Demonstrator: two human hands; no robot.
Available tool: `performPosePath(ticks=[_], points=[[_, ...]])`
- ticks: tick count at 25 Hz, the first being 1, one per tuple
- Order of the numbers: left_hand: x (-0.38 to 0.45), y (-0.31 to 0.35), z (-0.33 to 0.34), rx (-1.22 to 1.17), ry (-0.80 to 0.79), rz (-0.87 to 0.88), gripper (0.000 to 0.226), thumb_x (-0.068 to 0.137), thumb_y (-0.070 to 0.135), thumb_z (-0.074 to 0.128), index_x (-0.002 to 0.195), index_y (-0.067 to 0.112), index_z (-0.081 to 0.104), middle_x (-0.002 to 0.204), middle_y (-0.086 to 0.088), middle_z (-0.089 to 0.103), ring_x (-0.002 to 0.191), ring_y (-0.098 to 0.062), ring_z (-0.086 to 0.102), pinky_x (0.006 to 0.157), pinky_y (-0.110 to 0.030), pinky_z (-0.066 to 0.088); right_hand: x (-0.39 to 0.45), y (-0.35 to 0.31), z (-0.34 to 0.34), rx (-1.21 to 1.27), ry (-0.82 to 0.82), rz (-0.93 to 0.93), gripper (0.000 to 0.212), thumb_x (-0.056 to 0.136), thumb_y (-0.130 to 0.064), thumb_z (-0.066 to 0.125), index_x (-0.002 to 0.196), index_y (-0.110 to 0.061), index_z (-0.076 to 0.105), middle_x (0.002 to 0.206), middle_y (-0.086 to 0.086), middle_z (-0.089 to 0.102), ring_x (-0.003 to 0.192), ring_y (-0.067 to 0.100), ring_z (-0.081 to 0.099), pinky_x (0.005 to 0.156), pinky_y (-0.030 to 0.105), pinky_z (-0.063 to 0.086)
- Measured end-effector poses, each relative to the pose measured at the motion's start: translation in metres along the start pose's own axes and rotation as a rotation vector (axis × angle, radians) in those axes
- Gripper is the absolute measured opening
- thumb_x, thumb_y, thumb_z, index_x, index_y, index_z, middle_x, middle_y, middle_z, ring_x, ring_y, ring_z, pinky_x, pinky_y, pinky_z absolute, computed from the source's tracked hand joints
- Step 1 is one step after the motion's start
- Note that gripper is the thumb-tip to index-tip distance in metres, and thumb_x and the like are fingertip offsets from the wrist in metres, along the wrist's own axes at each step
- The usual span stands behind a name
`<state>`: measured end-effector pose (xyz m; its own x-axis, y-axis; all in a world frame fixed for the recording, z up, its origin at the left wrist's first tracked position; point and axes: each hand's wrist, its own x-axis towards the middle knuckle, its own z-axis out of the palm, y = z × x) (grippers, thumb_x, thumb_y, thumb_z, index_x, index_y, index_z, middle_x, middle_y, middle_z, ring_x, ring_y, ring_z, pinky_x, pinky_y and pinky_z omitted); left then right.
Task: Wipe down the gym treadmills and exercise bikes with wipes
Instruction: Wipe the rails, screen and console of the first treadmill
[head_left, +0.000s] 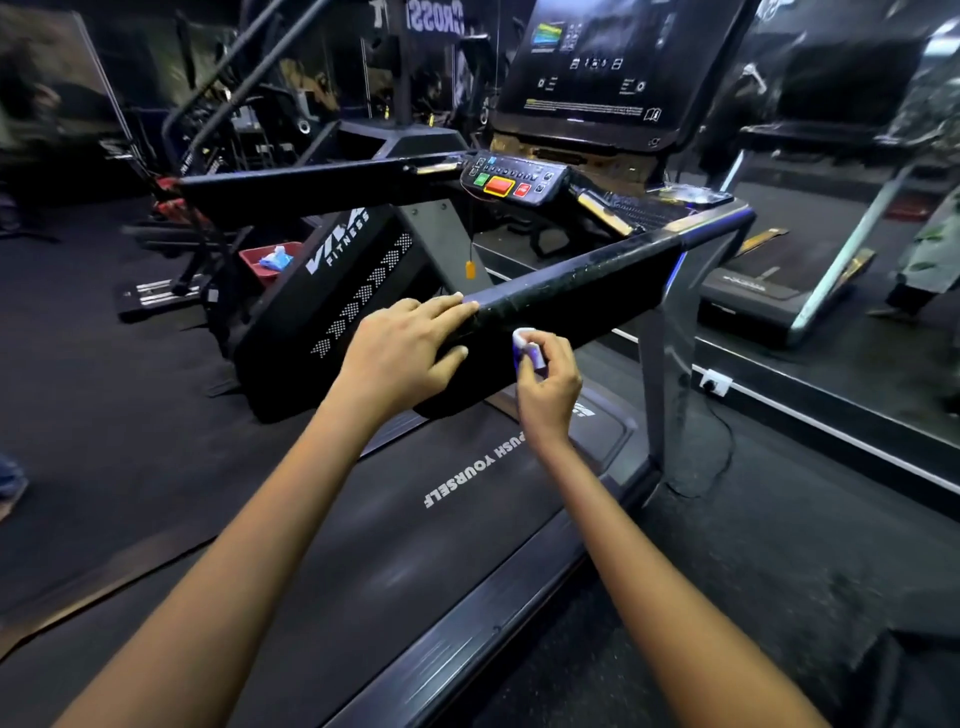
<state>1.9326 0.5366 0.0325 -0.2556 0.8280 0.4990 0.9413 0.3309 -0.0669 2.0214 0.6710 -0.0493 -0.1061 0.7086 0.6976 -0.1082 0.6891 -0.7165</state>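
Left hand (402, 349): fingers straight, resting on the treadmill handrail (571, 291) end.
Right hand (548, 382): pinching a folded wipe (527, 347) against the handrail's side.
Progress: early; console (511, 179), belt and other machines probably remain.

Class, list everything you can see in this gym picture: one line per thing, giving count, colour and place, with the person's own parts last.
treadmill: one, black, centre, belt printed PUSH YOURSELF
handrail: one, black, right side of the treadmill
control panel: one, black with green, orange and red buttons, between the rails
display screen: one, dark, above the panel
safety key: one, orange, hanging below the panel
bin: one, red, floor at left, blue-white material inside
wall socket: one, white, right
wipe: one, white-purple, pinched in the right hand
left hand: resting on the handrail end
right hand: beside the handrail
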Motion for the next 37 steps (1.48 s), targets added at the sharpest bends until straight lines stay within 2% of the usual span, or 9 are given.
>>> performPosePath(ticks=[4,8,13,17,22,25,29,33,37], points=[[-0.001,-0.002,-0.004,-0.097,0.015,-0.015,0.064,0.079,0.048,0.03,0.132,0.022,0.055,0.136,0.003,0.055,0.114,-0.025,0.056,0.089,-0.035,0.045,0.004,-0.02,0.008,-0.005,0.104,0.089,0.021,0.073,0.008,0.049,0.08,-0.003,0.066,0.083,-0.006,0.057,0.077,0.014,0.055,0.069,0.009,0.038],[0.002,-0.012,-0.008,-0.138,-0.11,0.104,0.063,0.082,0.039,0.034,0.14,0.017,0.046,0.146,-0.002,0.044,0.123,-0.028,0.049,0.103,-0.037,0.037,-0.028,-0.031,0.016,0.02,0.018,0.014,0.025,0.068,0.012,0.048,0.079,-0.002,0.065,0.083,-0.001,0.058,0.078,0.015,0.056,0.072,0.016,0.041],[0.001,-0.017,-0.005,-0.153,-0.041,0.119,0.055,0.087,0.035,0.032,0.135,0.016,0.052,0.141,-0.003,0.05,0.12,-0.026,0.053,0.099,-0.032,0.037,-0.016,-0.043,0.022,0.012,0.165,0.142,0.023,0.07,0.008,0.047,0.078,-0.003,0.066,0.081,-0.001,0.059,0.074,0.007,0.051,0.066,0.01,0.036],[0.001,-0.018,-0.005,-0.269,-0.001,0.133,0.052,0.088,0.032,0.032,0.129,0.013,0.058,0.134,-0.004,0.056,0.119,-0.025,0.055,0.096,-0.032,0.039,-0.044,-0.054,0.027,0.008,0.085,0.06,0.027,0.067,0.014,0.047,0.081,-0.001,0.066,0.084,0.006,0.061,0.077,0.008,0.054,0.072,0.01,0.04],[0.008,-0.046,-0.004,-0.572,-0.179,0.144,0.036,0.099,0.021,0.045,0.134,0.017,0.053,0.142,-0.001,0.048,0.135,-0.017,0.04,0.113,-0.034,0.025,-0.051,-0.053,0.028,-0.083,0.165,0.213,0.024,0.075,0.014,0.05,0.083,-0.002,0.066,0.088,0.014,0.064,0.077,0.012,0.055,0.068,0.007,0.038],[0.008,-0.057,0.001,-0.792,-0.245,0.169,0.037,0.1,0.016,0.044,0.136,0.012,0.05,0.145,-0.004,0.044,0.137,-0.016,0.035,0.117,-0.031,0.019,-0.056,-0.073,0.04,-0.087,0.233,0.192,0.021,0.079,0.011,0.053,0.085,-0.004,0.067,0.087,0.009,0.065,0.076,0.001,0.054,0.071,0.014,0.042],[0.011,-0.059,0.003,-0.828,-0.275,0.223,0.038,0.101,0.013,0.04,0.138,0.007,0.046,0.148,-0.008,0.04,0.139,-0.018,0.032,0.116,-0.025,0.016,-0.085,-0.084,0.047,-0.065,0.224,0.224,0.024,0.08,0.011,0.054,0.082,-0.01,0.067,0.084,-0.002,0.062,0.075,-0.005,0.055,0.071,0.018,0.045],[0.011,-0.06,-0.001,-0.868,-0.301,0.238,0.039,0.101,0.011,0.038,0.138,0.003,0.044,0.151,-0.011,0.034,0.141,-0.018,0.028,0.114,-0.022,0.012,-0.074,-0.098,0.05,-0.104,0.283,0.366,0.025,0.081,0.008,0.053,0.077,-0.014,0.064,0.08,0.001,0.063,0.068,0.003,0.052,0.062,0.007,0.039],[0.009,-0.062,-0.005,-0.864,-0.331,0.255,0.04,0.102,0.012,0.036,0.14,0.002,0.042,0.15,-0.012,0.035,0.14,-0.018,0.029,0.112,-0.019,0.012,-0.073,-0.107,0.057,-0.044,0.285,0.284,0.021,0.084,-0.006,0.059,0.078,-0.025,0.066,0.078,-0.005,0.064,0.075,0.007,0.056,0.071,0.026,0.046]])
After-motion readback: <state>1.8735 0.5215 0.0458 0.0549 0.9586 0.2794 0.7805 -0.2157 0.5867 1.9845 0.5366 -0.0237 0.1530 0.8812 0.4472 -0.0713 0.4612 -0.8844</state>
